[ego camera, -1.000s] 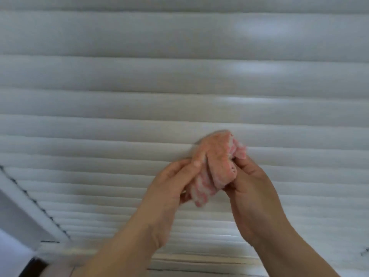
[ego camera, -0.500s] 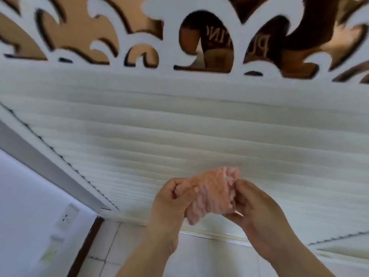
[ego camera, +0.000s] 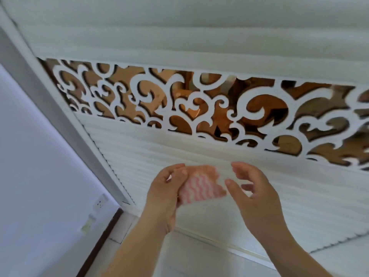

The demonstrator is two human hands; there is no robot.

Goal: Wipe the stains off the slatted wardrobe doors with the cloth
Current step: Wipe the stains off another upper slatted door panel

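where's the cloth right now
In the head view the pink-and-white cloth is low and centre, gripped by the left hand in front of the slatted door, below the scrollwork band; the right hand is beside it.

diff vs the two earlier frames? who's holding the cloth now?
Right hand has let go of the cloth and opened beside it. View has pulled back, so the fretwork band is in full view. Left hand still grips the cloth in front of the slatted door.
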